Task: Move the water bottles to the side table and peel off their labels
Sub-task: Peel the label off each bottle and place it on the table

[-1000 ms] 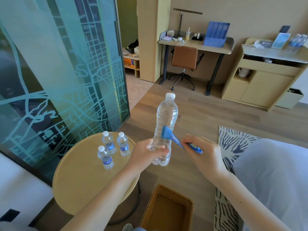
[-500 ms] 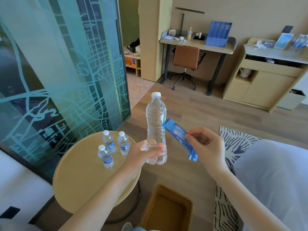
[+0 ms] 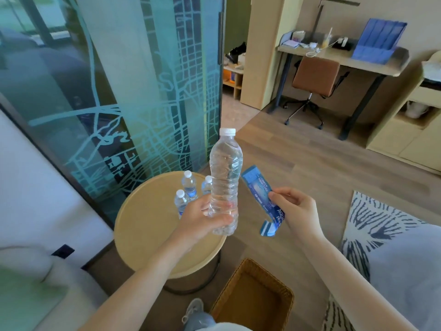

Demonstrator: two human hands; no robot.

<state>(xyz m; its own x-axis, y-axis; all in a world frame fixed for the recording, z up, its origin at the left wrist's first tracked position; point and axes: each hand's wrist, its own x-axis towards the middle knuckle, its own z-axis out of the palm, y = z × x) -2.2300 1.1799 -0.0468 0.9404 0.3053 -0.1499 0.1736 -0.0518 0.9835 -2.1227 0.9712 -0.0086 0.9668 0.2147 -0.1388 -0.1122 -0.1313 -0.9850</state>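
The bottle, clear, white-capped and stripped bare, stands upright at the centre of the frame. The left hand has its grip closed round the bottle's lower part, with fingers and thumb curled about it. Just to the right and clear of the bottle, the blue label hangs as a loose strip. The right hand pinches it in a tight grip between thumb and fingertips, low on the strip.

Behind the left hand, three smaller bottles with blue labels on stand on the round tabletop, partly hidden by the hand and the held bottle. A wicker basket sits at bottom centre. A patterned rug lies at right, and a glass partition fills the upper left.
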